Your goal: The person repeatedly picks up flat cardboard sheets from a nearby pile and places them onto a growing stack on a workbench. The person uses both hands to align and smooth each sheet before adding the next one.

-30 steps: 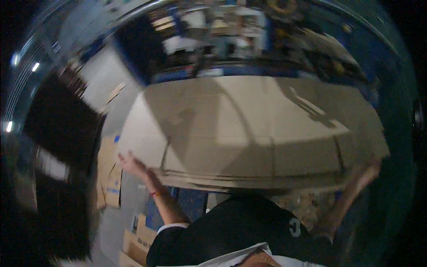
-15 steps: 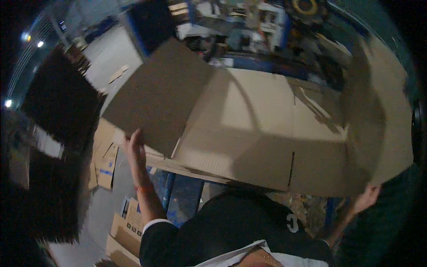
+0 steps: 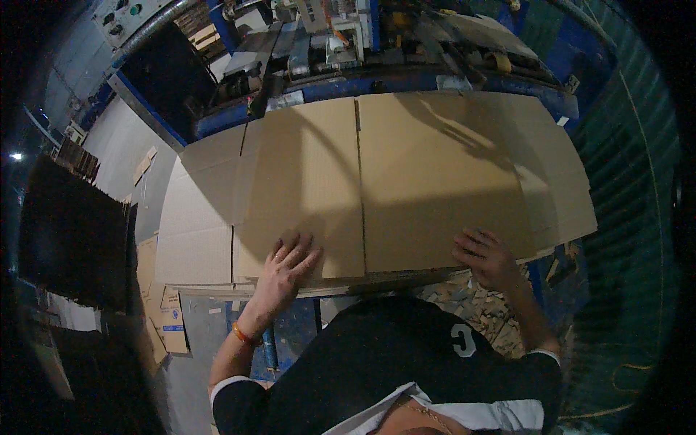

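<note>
A wide brown cardboard sheet (image 3: 435, 167), its outer parts folded inward so they meet along a seam near the middle, lies flat in front of me. Under it, paler cardboard sheets (image 3: 196, 217) stick out at the left, stacked. My left hand (image 3: 288, 272) rests on the left panel close to the near edge, fingers spread, with an orange band on the wrist. On the right panel, also by the near edge, my right hand (image 3: 489, 255) lies with its fingers apart. Neither hand grips anything.
Beyond the stack stands a blue-framed machine (image 3: 326, 87) with rollers and belts. Cardboard scraps (image 3: 475, 315) lie beneath the near edge. To the left are a dark stack of sheets (image 3: 72, 225) and flat cardboard pieces (image 3: 165, 312) on the floor. A green corrugated wall (image 3: 623, 196) bounds the right.
The two raised side panels have been folded down flat toward the middle. My left hand let go of its panel edge and moved right; my right hand moved left onto the sheet. The view shifted too.
</note>
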The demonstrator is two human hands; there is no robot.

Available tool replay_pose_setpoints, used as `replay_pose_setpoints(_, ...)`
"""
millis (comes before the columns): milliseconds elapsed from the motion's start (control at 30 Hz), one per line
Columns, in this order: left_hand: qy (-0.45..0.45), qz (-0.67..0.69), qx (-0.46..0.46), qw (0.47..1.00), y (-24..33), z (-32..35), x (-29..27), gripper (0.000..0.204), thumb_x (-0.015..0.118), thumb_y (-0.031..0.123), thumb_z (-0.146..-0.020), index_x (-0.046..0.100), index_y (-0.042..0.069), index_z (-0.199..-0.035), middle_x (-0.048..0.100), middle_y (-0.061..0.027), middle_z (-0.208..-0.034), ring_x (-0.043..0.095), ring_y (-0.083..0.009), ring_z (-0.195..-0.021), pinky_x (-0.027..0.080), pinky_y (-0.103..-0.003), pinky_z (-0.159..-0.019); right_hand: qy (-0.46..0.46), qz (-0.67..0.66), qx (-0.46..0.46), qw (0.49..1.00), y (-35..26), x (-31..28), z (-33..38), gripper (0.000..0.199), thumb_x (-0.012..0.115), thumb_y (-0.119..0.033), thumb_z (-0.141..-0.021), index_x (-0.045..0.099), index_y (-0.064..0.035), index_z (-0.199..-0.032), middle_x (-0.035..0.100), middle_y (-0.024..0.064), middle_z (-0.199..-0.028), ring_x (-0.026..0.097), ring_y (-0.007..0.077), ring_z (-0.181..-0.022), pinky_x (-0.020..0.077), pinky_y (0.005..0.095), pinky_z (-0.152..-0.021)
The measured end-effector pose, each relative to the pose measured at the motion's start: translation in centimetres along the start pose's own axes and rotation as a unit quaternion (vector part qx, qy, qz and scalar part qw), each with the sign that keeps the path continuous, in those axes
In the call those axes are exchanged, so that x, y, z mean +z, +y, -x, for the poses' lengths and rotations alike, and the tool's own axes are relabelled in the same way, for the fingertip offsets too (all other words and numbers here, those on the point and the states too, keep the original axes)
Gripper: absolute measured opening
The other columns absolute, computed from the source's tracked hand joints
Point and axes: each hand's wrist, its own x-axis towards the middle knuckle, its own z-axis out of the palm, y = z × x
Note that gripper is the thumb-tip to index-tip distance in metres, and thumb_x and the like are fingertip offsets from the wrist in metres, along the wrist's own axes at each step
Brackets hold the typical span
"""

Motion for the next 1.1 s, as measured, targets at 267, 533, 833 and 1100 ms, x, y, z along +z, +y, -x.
replay_pose_setpoints(267, 0.087, 0.051, -0.006, 0.995, -3.0, -2.8, -1.6, 0.050, 0.042, 0.010, -0.082, 0.046, 0.016, -0.131, 0.038, -0.0087, -0.140, 0.032, -0.0276, -0.131, 0.018, -0.046, -0.110, 0.038, 0.052, -0.055, 0.996, 5.5, 0.4, -5.1, 0.048, 0.066, -0.034, -0.074, 0.057, -0.0140, -0.116, 0.046, 0.0076, -0.132, 0.040, 0.0277, -0.124, 0.0336, 0.0456, -0.100)
replay_pose_setpoints(533, 0.154, 0.072, 0.014, 0.985, -5.5, -9.9, 0.3, 0.048, 0.045, 0.009, -0.086, 0.043, 0.014, -0.134, 0.038, -0.0114, -0.138, 0.036, -0.0305, -0.127, 0.026, -0.040, -0.107, -0.006, 0.079, 0.068, 0.995, 13.0, -0.1, -9.3, 0.069, 0.054, -0.060, -0.072, 0.050, -0.0170, -0.126, 0.043, 0.0051, -0.135, 0.039, 0.0278, -0.124, 0.0309, 0.0459, -0.101)
replay_pose_setpoints(833, 0.248, -0.113, -0.092, 0.958, -10.6, -21.5, 1.8, 0.057, 0.050, 0.017, -0.087, 0.029, 0.014, -0.140, 0.036, -0.0138, -0.138, 0.032, -0.0325, -0.127, 0.021, -0.055, -0.104, 0.050, 0.144, 0.257, 0.954, 16.1, 2.0, -19.1, 0.058, 0.052, -0.050, -0.082, 0.045, -0.0205, -0.131, 0.025, 0.0044, -0.145, 0.027, 0.0302, -0.131, 0.0259, 0.0467, -0.106)
replay_pose_setpoints(1100, 0.376, -0.080, -0.174, 0.907, -14.2, -10.9, 2.2, 0.078, 0.071, 0.030, -0.075, 0.031, -0.002, -0.134, 0.037, -0.0244, -0.134, 0.034, -0.0381, -0.125, 0.026, -0.046, -0.104, 0.275, 0.070, 0.306, 0.909, 11.9, 0.2, -9.8, 0.063, 0.067, -0.031, -0.077, 0.042, -0.0151, -0.132, 0.035, 0.0173, -0.138, 0.039, 0.0363, -0.121, 0.0314, 0.0450, -0.102)
